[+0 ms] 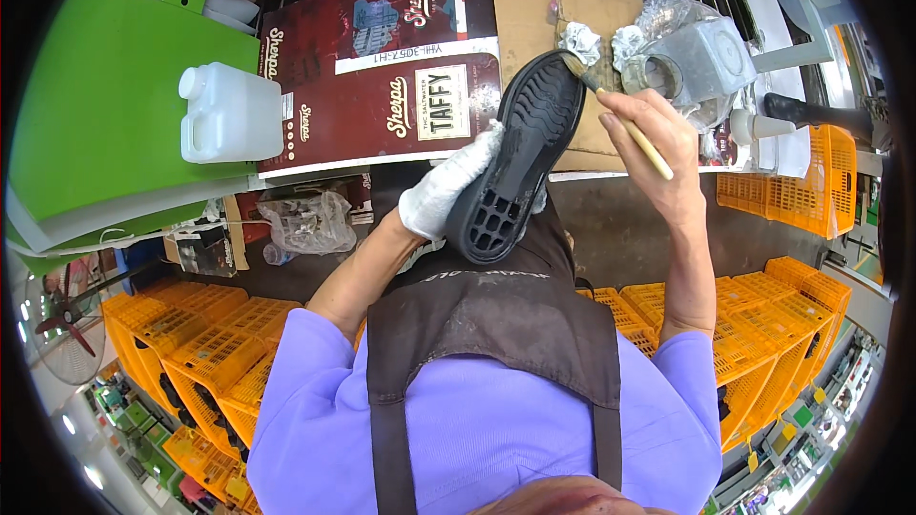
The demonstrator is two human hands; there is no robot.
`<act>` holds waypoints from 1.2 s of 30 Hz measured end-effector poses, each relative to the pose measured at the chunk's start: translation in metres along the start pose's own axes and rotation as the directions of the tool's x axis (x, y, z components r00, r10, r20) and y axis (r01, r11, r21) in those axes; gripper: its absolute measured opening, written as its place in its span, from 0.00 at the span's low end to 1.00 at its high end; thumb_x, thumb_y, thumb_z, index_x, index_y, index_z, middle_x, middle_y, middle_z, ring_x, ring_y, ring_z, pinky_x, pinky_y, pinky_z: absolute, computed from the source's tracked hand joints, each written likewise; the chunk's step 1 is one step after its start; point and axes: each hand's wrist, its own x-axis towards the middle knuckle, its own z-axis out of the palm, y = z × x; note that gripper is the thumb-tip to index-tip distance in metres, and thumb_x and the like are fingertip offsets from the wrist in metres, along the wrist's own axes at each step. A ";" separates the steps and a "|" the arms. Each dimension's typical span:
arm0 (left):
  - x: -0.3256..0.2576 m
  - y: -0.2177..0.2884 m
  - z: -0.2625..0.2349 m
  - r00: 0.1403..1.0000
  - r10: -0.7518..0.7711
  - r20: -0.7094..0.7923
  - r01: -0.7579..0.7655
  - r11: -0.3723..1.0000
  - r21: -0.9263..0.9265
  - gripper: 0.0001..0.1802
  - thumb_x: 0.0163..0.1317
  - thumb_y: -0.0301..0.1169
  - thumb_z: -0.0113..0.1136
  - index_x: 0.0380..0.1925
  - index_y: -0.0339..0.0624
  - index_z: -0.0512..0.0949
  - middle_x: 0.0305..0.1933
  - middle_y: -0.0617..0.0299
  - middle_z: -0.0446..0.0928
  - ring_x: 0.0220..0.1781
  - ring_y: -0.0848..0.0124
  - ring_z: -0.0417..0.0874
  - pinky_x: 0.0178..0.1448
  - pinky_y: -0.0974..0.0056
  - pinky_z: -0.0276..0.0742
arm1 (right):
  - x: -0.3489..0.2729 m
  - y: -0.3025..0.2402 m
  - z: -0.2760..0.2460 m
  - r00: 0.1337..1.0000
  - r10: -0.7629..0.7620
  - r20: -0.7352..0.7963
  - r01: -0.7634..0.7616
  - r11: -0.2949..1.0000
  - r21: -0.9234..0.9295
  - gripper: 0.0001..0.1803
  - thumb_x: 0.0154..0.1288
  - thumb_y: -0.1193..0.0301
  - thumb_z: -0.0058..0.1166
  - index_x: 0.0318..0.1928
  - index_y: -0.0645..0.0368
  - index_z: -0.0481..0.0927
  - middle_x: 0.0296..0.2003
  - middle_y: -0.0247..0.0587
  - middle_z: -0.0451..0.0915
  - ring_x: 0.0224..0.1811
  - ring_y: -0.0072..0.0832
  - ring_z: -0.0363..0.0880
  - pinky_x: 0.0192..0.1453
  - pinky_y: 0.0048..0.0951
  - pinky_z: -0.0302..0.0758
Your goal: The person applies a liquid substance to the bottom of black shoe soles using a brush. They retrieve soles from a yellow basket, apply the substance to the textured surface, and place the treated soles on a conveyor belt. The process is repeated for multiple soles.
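Observation:
In my gloved left hand I hold a black shoe sole, tilted, with its toe end up and to the right. Its inner side faces me, with ridges toward the toe and square hollows at the heel. White glove fingertips curl round both edges of the sole. My bare right hand is closed on a paintbrush with a pale wooden handle. The brush's bristles touch the rim of the sole near the toe. Just beyond the toe lies a crumpled white wad on brown cardboard.
A white plastic jug stands at the left by a green surface. Dark red printed cardboard covers the bench. To the right are a clear plastic container and a white nozzle bottle. Orange crates stand on both sides.

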 end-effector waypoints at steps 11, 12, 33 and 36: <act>0.004 -0.016 -0.013 0.966 0.231 -0.116 -0.110 0.774 0.624 0.29 0.72 0.39 0.42 0.67 0.33 0.56 0.53 0.56 0.74 0.53 0.72 0.73 0.59 0.68 0.68 | 0.008 -0.020 0.024 0.946 0.317 -0.073 -0.297 0.933 0.204 0.07 0.58 0.72 0.64 0.33 0.64 0.83 0.21 0.38 0.81 0.22 0.20 0.79 0.26 0.21 0.74; 0.003 -0.014 -0.011 0.963 0.250 -0.100 -0.130 0.758 0.639 0.30 0.72 0.38 0.42 0.67 0.32 0.54 0.54 0.55 0.73 0.54 0.72 0.72 0.61 0.69 0.66 | 0.008 -0.023 0.025 0.934 0.353 -0.049 -0.332 0.913 0.238 0.07 0.59 0.72 0.64 0.32 0.64 0.83 0.20 0.37 0.81 0.22 0.18 0.79 0.26 0.20 0.73; 0.004 0.000 -0.012 0.961 0.195 -0.198 -0.231 0.956 -0.179 0.32 0.73 0.55 0.29 0.57 0.42 0.70 0.46 0.54 0.79 0.42 0.65 0.82 0.49 0.60 0.80 | -0.005 -0.042 0.022 0.953 -0.227 0.200 0.157 0.936 0.314 0.15 0.52 0.76 0.66 0.43 0.59 0.82 0.30 0.41 0.79 0.30 0.33 0.79 0.31 0.30 0.75; 0.004 -0.001 -0.020 0.968 0.247 -0.050 -0.251 0.961 -0.118 0.33 0.72 0.56 0.29 0.58 0.41 0.68 0.45 0.51 0.79 0.42 0.62 0.82 0.48 0.57 0.82 | 0.001 -0.034 0.021 0.943 -0.169 0.287 0.002 0.864 0.504 0.12 0.56 0.74 0.63 0.42 0.61 0.83 0.30 0.40 0.81 0.28 0.28 0.79 0.31 0.27 0.76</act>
